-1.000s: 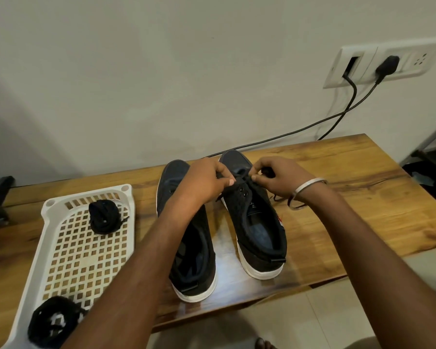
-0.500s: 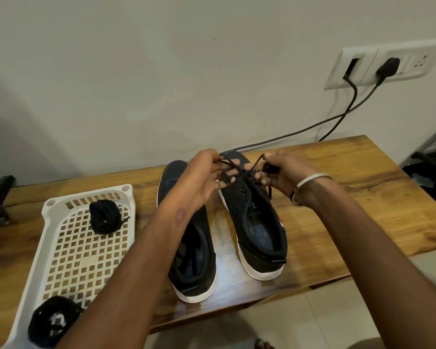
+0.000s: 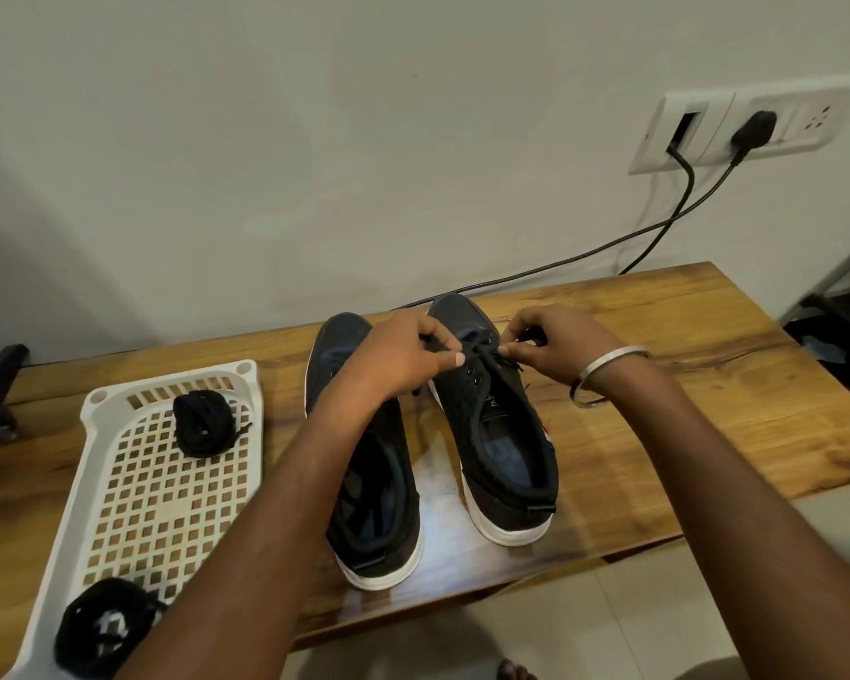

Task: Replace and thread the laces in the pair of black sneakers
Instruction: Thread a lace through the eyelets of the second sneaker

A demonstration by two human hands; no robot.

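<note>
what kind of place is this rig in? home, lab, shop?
Probably a home room, not a lab: a wooden table against a plain painted wall, a wall socket plate with cords plugged in, a tiled floor, and a white plastic tray.

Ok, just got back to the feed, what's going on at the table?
A person is lacing the right sneaker. Both hands work at its front eyelets: the left hand and the right hand each pinch part of the black lace. Only the front of that shoe looks threaded. The left sneaker beside it shows no lace across its eyelets. Two black lace bundles, one far and one near, lie in the white tray.
</note>
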